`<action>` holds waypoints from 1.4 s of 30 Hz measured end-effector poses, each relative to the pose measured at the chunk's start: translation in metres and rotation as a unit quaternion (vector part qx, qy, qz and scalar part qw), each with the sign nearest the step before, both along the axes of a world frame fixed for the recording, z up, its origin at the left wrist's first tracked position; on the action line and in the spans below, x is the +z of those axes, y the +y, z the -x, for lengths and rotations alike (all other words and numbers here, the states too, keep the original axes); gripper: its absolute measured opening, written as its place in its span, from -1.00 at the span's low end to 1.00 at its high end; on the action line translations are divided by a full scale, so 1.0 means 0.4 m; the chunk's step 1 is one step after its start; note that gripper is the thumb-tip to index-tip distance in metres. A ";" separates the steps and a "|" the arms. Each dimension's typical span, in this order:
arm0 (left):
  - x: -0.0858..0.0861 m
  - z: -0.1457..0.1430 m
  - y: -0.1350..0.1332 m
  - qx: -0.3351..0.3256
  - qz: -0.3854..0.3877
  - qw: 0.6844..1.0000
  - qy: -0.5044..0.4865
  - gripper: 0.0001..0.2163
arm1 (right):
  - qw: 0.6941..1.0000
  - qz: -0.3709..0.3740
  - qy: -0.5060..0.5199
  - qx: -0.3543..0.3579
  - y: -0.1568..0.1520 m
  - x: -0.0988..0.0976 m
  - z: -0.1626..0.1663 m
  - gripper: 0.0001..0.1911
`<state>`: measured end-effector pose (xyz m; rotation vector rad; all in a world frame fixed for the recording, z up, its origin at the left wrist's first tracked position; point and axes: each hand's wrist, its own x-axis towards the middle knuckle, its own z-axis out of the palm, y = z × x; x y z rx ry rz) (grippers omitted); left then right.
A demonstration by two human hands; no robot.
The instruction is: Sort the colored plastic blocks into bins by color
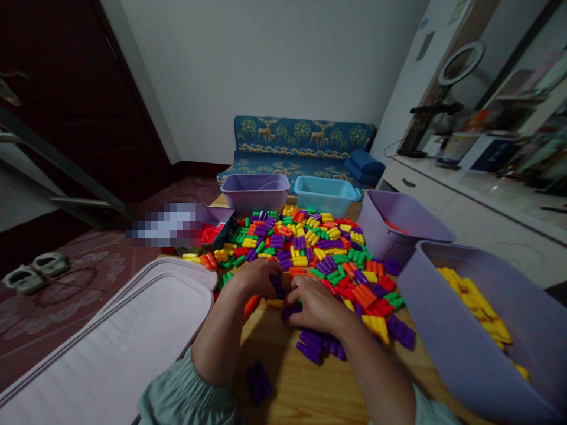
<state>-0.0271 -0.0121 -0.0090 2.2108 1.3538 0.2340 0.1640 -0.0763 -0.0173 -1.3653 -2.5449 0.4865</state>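
A spread of plastic toy blocks [305,242] with rounded ends, in purple, red, orange, yellow and green, covers the wooden table [301,383]. My left hand [259,278] is closed around a purple block [277,285] at the near edge of the heap. Close beside it, my right hand [316,304] curls its fingers over another purple block [291,311], which is partly hidden. Several purple blocks [319,345] lie below my right wrist. One more purple block [258,383] rests apart, nearer to me.
A lilac bin [469,354] with yellow blocks stands at right; behind it, another lilac bin [398,215] holds red pieces. At the back are a purple bin [256,192] and a blue bin [325,195]. A box [224,227] and pale lids [155,319] lie left.
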 end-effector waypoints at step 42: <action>-0.020 -0.069 0.029 0.284 0.128 0.778 -0.545 -0.55 | 0.787 0.092 0.554 -0.256 0.084 -0.028 -0.052 -0.61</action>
